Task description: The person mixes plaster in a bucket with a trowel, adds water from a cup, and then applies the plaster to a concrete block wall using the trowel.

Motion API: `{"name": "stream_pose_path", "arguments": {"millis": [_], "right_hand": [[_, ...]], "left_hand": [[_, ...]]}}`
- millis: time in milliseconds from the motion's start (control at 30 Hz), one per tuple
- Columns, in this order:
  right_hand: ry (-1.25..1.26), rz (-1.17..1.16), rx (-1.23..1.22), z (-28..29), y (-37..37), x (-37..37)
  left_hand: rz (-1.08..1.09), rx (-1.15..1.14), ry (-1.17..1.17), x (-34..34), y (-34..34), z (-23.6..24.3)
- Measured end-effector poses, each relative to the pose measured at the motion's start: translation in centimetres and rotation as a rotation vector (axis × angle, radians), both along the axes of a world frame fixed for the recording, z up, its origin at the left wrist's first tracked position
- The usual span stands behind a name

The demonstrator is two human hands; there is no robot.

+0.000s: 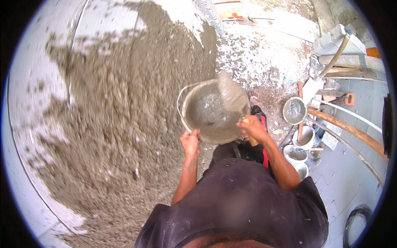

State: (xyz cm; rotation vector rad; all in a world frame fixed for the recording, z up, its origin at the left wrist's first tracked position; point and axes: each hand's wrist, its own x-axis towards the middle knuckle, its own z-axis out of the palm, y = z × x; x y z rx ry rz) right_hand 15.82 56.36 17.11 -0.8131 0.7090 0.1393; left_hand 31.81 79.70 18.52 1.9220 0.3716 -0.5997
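Note:
A bucket [185, 120] with wet grey mortar [206, 109] inside sits in front of my body. My left hand [190, 143] is closed on its near-left rim, beside the pale wire handle [178, 100]. In my right hand [253, 128] is a trowel [232, 93], gripped by its yellowish handle. The mortar-smeared blade points away from me over the bucket's right side. On the left, rough mortar [120, 107] covers much of a pale block wall [35, 78], leaving blocks bare around the edges.
Several small buckets stand at the right, one holding water [294, 110]. Past them are a shovel [313, 88], a wooden pole [349, 129] and an orange-handled saw [349, 99]. Pale debris [248, 56] litters the ground ahead. A black coil [359, 213] lies at lower right.

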Motion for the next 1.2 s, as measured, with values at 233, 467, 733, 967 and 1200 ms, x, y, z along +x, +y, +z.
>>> {"name": "stream_pose_path", "arguments": {"millis": [233,467,733,967,1200], "right_hand": [[0.376,-0.599,-0.597,-10.4,-16.8,-0.2],[1.007,-0.781,-1.441,-27.5,-24.2,9.6],[-0.032,-0.235,-0.645,-13.2,-3.6,30.0],[-0.106,0.725,-1.111,-6.3,-16.9,11.1],[-0.091,0.923,-1.602,-7.1,-18.5,9.7]], "left_hand": [[0.269,0.117,0.099,-0.9,-2.7,-1.4],[0.409,0.158,0.127,-2.2,-1.4,-3.7],[0.511,0.142,0.106,-1.8,-5.6,-4.2],[0.488,0.080,0.096,-1.5,-9.3,-3.9],[0.018,-0.030,-0.131,0.4,-15.6,-0.8]]}}
